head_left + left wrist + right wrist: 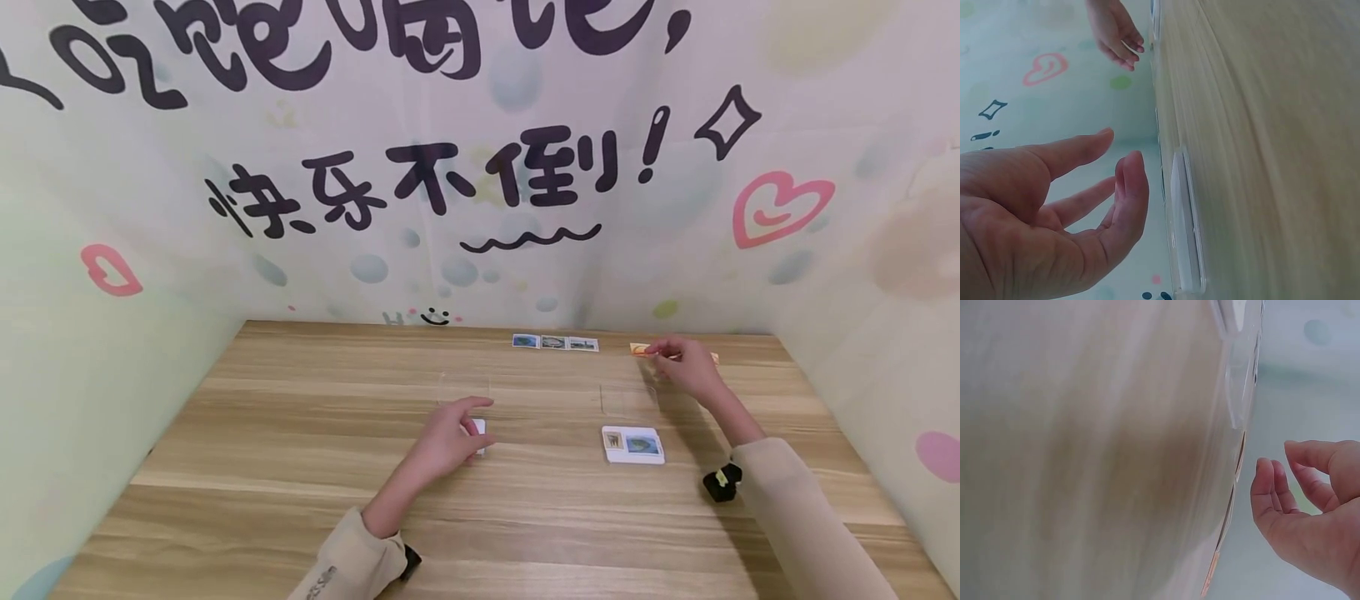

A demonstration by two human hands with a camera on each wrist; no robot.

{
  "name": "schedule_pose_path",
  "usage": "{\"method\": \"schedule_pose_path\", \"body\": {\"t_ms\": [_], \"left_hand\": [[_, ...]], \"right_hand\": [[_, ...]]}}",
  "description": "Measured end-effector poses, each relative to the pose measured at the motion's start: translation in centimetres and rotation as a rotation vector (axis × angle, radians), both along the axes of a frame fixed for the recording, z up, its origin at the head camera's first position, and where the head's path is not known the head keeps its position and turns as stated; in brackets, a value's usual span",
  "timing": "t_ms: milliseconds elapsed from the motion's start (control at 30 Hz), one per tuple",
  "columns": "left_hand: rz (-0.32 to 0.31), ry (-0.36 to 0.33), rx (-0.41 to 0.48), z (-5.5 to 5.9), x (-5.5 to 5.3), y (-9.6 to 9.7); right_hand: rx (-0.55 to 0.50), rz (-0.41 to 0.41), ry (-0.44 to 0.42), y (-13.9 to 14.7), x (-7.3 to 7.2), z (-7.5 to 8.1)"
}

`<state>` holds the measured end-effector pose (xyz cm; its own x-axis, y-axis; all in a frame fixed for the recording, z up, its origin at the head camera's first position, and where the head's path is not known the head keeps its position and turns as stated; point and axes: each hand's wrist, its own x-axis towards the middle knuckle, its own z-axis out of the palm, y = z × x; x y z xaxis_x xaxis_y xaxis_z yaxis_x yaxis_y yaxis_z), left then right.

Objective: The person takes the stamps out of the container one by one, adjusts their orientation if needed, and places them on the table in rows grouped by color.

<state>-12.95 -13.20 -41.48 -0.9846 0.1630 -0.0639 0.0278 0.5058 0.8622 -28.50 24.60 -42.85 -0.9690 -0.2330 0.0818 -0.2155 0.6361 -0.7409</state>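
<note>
My left hand (450, 440) hovers with parted, loosely bent fingers over a small white card in a clear case (480, 427), which it mostly hides. In the left wrist view that clear case (1186, 231) lies flat on the table, apart from the fingertips. At the back right, my right hand (686, 367) is above a row of orange stamps (639, 350), partly covering them. The right wrist view shows a gap between its thumb and fingers (1264, 481), with nothing held. Nearer me lies a white card bearing two stamps (632, 445).
Several things lie on the wooden table (300, 467): three bluish and grey stamps (555, 342) along the back edge, and two thin clear plastic pieces, one at left (465, 385) and one at right (628, 402). A printed cloth wall (337, 275) rises behind.
</note>
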Motion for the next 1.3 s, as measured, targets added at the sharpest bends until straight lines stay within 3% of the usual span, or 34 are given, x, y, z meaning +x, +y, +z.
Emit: {"method": "schedule_pose_path", "body": {"t_ms": [400,800,1300], "left_hand": [[-0.001,0.038,0.069,0.0,-0.1,1.6],[-0.006,0.018,0.129,-0.3,-0.4,3.3],[-0.021,-0.018,0.134,-0.7,-0.5,4.9]], "right_hand": [[0.014,0.017,-0.027,0.0,1.0,0.3],[-0.002,0.047,-0.014,0.3,1.9,0.1],[-0.009,0.086,0.013,0.3,3.3,0.1]]}}
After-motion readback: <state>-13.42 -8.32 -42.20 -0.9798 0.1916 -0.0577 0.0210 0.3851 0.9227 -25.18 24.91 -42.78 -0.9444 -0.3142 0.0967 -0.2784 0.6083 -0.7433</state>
